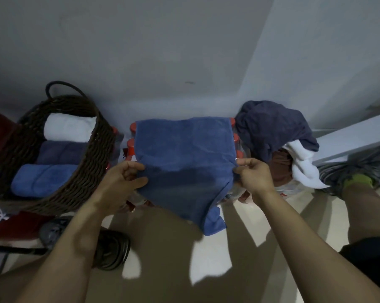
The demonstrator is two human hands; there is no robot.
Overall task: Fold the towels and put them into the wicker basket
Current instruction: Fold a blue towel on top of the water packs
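A blue towel lies spread over a pack of red-capped bottles, its near part hanging down toward the floor. My left hand pinches its left edge and my right hand pinches its right edge. The dark wicker basket stands at the left. It holds a folded white towel, a dark blue towel and a lighter blue towel side by side.
A heap of unfolded towels, dark blue, white and brown, sits at the right. Red-capped bottles stand under the spread towel against the grey wall. A coiled dark cable lies on the floor. A person's leg is at the right.
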